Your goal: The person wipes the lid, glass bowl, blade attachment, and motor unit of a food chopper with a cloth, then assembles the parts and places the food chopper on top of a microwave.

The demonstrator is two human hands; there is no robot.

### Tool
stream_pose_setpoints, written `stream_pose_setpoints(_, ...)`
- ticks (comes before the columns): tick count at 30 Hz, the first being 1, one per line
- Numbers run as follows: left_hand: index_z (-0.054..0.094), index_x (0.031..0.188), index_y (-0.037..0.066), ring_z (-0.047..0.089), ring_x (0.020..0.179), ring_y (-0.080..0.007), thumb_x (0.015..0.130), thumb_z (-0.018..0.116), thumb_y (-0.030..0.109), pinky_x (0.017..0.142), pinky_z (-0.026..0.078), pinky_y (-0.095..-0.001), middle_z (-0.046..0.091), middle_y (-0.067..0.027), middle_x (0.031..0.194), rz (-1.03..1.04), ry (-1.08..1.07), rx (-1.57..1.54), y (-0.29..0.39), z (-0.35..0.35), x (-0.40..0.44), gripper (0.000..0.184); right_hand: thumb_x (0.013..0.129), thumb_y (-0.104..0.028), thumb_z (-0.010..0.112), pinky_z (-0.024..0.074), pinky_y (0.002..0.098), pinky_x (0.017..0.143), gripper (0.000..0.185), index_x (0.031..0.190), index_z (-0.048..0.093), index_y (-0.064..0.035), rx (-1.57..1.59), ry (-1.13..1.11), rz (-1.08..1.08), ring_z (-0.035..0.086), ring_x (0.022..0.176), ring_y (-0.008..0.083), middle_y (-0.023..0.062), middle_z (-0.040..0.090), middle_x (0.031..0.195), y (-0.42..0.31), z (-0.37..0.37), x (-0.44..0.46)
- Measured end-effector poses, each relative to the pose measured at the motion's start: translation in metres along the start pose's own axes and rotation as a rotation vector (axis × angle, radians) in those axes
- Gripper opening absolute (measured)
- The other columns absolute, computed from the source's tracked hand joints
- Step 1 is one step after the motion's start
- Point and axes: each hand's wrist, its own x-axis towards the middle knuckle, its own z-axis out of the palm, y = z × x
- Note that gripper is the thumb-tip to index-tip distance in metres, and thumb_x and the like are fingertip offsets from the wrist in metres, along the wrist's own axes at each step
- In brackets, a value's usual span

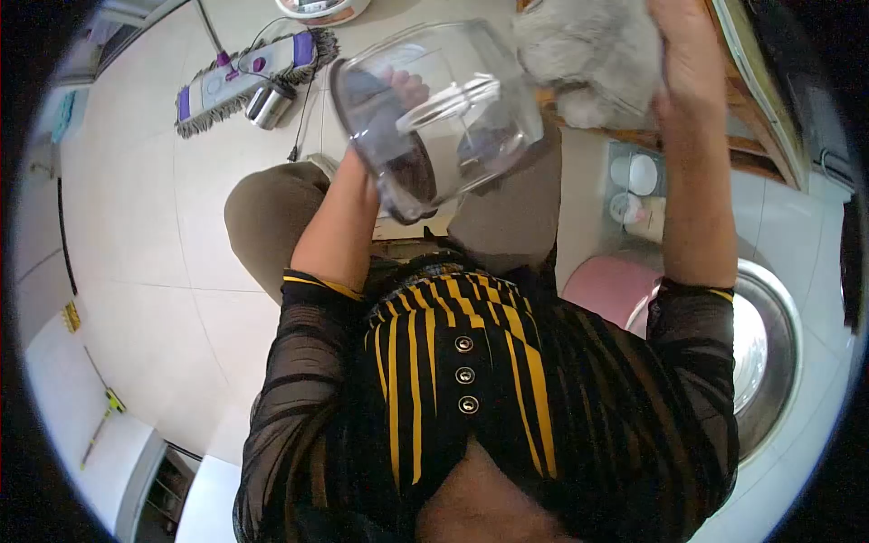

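Note:
My left hand is closed on a clear container with a dark rim and a clear handle-like bar, held tilted above my lap. The fingers show through its transparent wall; I cannot tell whether they are inside or behind it. At the top right, a grey fluffy cloth hangs against my right hand. That hand looks closed on the cloth, though its fingertips are hidden and the top edge of the view cuts it off.
A flat mop lies on the tiled floor, with a metal cup-like thing with a cord against it. To the right are a pink tub, a large metal basin, a clear bin of small containers and wooden furniture.

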Motion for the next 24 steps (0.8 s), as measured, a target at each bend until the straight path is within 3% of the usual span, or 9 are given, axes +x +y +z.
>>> stream_pose_setpoints(2,0.042,0.069,0.011,0.041,0.06,-0.0172,0.09,0.038,0.035,0.064,0.041,-0.0313,0.04,-0.0016,0.063,0.12,0.071,0.188,-0.004,-0.006,0.005,0.032,0.09,-0.024,0.044,0.0457,0.0291,0.077,0.031,0.11,0.05,-0.0013,0.166,-0.244,-0.171,0.057,0.089,0.017,0.0085,0.058,0.098,-0.015,0.011,-0.006)
stream_pose_setpoints(4,0.043,0.07,0.011,0.042,0.059,-0.0172,0.09,0.038,0.036,0.063,0.041,-0.0312,0.041,-0.0018,0.063,0.155,0.109,0.2,-0.004,0.004,0.012,0.032,0.085,-0.025,0.053,0.0447,0.0288,0.074,0.033,0.11,0.052,-0.0039,-0.431,-0.065,-0.022,0.057,0.085,0.016,0.0102,0.059,0.098,-0.008,0.007,-0.016)
stream_pose_setpoints(6,0.044,0.071,0.011,0.043,0.059,-0.0173,0.089,0.039,0.036,0.061,0.041,-0.031,0.043,-0.0021,0.063,0.187,0.205,0.238,-0.003,0.009,0.017,0.032,0.08,-0.029,0.056,0.0429,0.037,0.079,0.035,0.105,0.056,-0.0062,-0.876,-0.503,-0.676,0.056,0.087,0.0266,0.0106,0.059,0.099,0.02,0.037,-0.018)
stream_pose_setpoints(9,0.046,0.073,0.01,0.045,0.057,-0.0174,0.089,0.04,0.037,0.058,0.041,-0.0306,0.046,-0.0026,0.064,0.23,0.365,0.295,0.002,0.011,0.018,0.032,0.078,-0.028,0.057,0.041,0.0379,0.083,0.035,0.107,0.056,-0.0088,-1.328,-0.688,-0.803,0.052,0.095,0.0269,0.0099,0.056,0.106,0.028,0.054,-0.019)
stream_pose_setpoints(14,0.052,0.08,0.007,0.051,0.052,-0.0171,0.087,0.045,0.04,0.046,0.041,-0.0297,0.054,-0.0069,0.066,0.295,0.621,0.399,0.01,0.042,0.018,0.035,0.09,-0.03,0.041,0.0399,0.0328,0.087,0.04,0.114,0.048,0.0011,-1.297,-0.663,-0.406,0.052,0.1,0.0205,0.0137,0.057,0.104,0.014,0.052,0.012)
stream_pose_setpoints(17,0.052,0.077,0.006,0.05,0.053,-0.0148,0.088,0.043,0.042,0.048,0.041,-0.028,0.053,-0.0059,0.064,0.222,0.425,0.43,0.018,0.037,0.016,0.038,0.09,-0.036,0.038,0.035,0.0341,0.091,0.046,0.117,0.046,0.0008,-0.981,-0.755,0.016,0.048,0.106,0.0252,0.0174,0.054,0.112,0.032,0.038,0.038)
stream_pose_setpoints(19,0.05,0.068,0.01,0.042,0.047,-0.0118,0.088,0.045,0.04,0.044,0.031,-0.025,0.044,0.0015,0.053,0.282,0.629,0.531,0.015,0.084,0.01,0.036,0.09,-0.036,0.036,0.0354,0.0331,0.09,0.046,0.119,0.046,-0.0022,-1.045,-0.748,0.394,0.048,0.105,0.0283,0.0166,0.051,0.116,0.032,0.04,0.044)
stream_pose_setpoints(23,0.052,0.071,0.009,0.044,0.049,-0.0122,0.085,0.047,0.045,0.045,0.033,-0.0256,0.047,-0.0003,0.056,0.28,0.719,0.566,0.011,0.087,0.011,0.039,0.089,-0.037,0.037,0.036,0.0333,0.089,0.045,0.118,0.048,-0.0043,-1.106,-0.73,0.525,0.049,0.103,0.0282,0.0155,0.051,0.117,0.058,0.019,0.08)
stream_pose_setpoints(24,0.052,0.072,0.008,0.045,0.049,-0.0121,0.085,0.047,0.045,0.046,0.034,-0.0254,0.047,-0.001,0.057,0.305,0.775,0.587,0.009,0.093,0.012,0.04,0.089,-0.037,0.038,0.0362,0.0334,0.088,0.043,0.115,0.051,-0.0043,-1.265,-1.054,0.216,0.05,0.102,0.0261,0.0154,0.052,0.115,0.089,-0.007,0.105)
